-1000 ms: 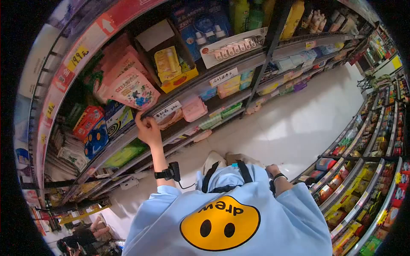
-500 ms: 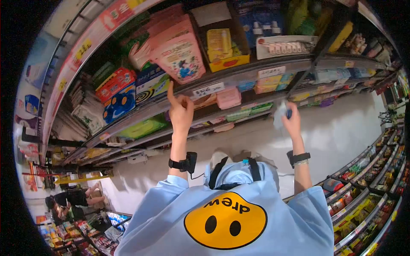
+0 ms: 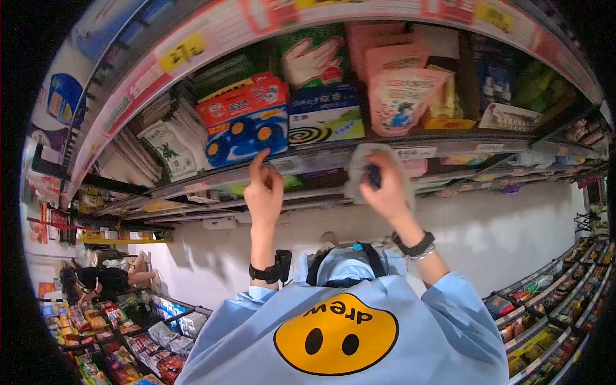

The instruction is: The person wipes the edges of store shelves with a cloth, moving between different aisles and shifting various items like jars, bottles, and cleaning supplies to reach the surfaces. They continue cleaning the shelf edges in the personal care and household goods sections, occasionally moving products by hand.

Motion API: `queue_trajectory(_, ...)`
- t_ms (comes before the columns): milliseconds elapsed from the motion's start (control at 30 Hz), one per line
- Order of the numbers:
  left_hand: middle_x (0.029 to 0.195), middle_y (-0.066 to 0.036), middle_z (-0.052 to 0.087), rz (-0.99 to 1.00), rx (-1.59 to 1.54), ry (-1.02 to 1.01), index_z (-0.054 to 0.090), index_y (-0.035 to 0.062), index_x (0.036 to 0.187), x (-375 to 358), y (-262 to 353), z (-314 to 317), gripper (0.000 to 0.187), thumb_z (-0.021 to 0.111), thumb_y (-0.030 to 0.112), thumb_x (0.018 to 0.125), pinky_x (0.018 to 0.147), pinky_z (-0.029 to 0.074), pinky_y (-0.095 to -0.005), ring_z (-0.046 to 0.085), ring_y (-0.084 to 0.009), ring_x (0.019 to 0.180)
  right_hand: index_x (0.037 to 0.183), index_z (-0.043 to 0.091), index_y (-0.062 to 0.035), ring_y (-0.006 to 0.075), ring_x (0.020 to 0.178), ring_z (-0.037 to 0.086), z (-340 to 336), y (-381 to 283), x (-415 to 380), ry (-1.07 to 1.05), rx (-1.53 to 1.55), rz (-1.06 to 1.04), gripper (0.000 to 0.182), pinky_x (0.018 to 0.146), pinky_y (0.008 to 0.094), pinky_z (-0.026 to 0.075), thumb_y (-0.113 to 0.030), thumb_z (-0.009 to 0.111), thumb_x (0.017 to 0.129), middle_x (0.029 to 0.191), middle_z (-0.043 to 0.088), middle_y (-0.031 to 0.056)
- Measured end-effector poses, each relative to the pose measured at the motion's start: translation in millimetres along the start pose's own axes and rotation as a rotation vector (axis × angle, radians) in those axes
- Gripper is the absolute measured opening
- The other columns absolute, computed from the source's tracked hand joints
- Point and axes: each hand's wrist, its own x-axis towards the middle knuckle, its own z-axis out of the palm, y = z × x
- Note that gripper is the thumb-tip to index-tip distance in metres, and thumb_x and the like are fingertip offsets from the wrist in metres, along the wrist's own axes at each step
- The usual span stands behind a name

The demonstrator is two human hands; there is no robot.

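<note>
Both hands are raised to the front edge of a shop shelf [image 3: 192,187]. The left hand [image 3: 264,192] is mostly curled, its forefinger stretched up and touching the shelf rail just under a red and blue box [image 3: 247,122]. The right hand [image 3: 385,189] is closed around a pale cloth [image 3: 359,168] and presses it against the rail, below a pink pouch [image 3: 401,99] and beside a box printed with a coil [image 3: 325,125]. Each wrist wears a dark band.
</note>
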Motion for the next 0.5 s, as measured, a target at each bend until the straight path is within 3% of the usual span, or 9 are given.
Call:
queue_trajectory(100,0.064,-0.003,0.053,-0.040,0.039,0.014,0.058,0.0061,0.109,11,-35,-22,0.029,0.048,-0.002,0.083,0.053,0.038,-0.0204,0.044,-0.0053,0.057,0.110,0.053,-0.0082,0.0330,0.101,0.052,67,-30,1,-0.094,0.061,-0.155,0.047,0.091,0.0436,0.041,-0.005,0.063,0.065,0.110,0.054,0.0120)
queue_trajectory(167,0.057,-0.009,0.048,0.068,0.134,0.044,0.063,0.0072,0.097,16,-44,-35,0.019,0.054,0.002,0.081,0.048,0.039,-0.0246,0.049,-0.0126,0.047,0.111,0.053,-0.0102,0.0322,0.102,0.051,102,-52,2,-0.135,0.022,-0.202,0.050,0.090,0.0436,0.041,-0.007,0.065,0.063,0.114,0.053,0.0110)
queue_trajectory(300,0.058,-0.010,0.051,0.220,0.140,0.002,0.064,0.0079,0.093,30,-57,-53,0.016,0.054,0.002,0.081,0.048,0.039,-0.0256,0.050,-0.0138,0.048,0.113,0.053,-0.0151,0.0295,0.103,0.050,129,-62,-3,-0.158,-0.156,-0.247,0.057,0.090,0.0434,0.040,-0.012,0.070,0.058,0.117,0.051,0.0081)
queue_trajectory(367,0.059,-0.011,0.052,0.180,0.092,-0.053,0.064,0.0085,0.094,36,-65,-60,0.018,0.054,0.002,0.081,0.048,0.039,-0.0257,0.051,-0.0147,0.049,0.111,0.054,-0.0152,0.0291,0.101,0.051,129,-53,-5,-0.111,-0.241,-0.222,0.057,0.087,0.0443,0.040,-0.014,0.072,0.056,0.114,0.052,0.0075)
queue_trajectory(433,0.061,-0.012,0.054,0.180,0.057,-0.081,0.064,0.0071,0.094,39,-74,-61,0.019,0.053,0.000,0.081,0.049,0.040,-0.0254,0.052,-0.0150,0.051,0.110,0.054,-0.0158,0.0300,0.098,0.051,124,-35,-10,0.067,-0.342,-0.225,0.058,0.083,0.0449,0.039,-0.015,0.072,0.055,0.111,0.052,0.0076)
queue_trajectory(500,0.063,-0.013,0.056,0.246,0.061,-0.048,0.064,0.0050,0.092,40,-79,-59,0.018,0.053,-0.002,0.080,0.049,0.040,-0.0255,0.052,-0.0142,0.051,0.102,0.057,-0.0111,0.0327,0.098,0.050,116,-27,-10,0.163,-0.382,-0.176,0.050,0.079,0.0454,0.038,-0.012,0.072,0.055,0.110,0.053,0.0124)
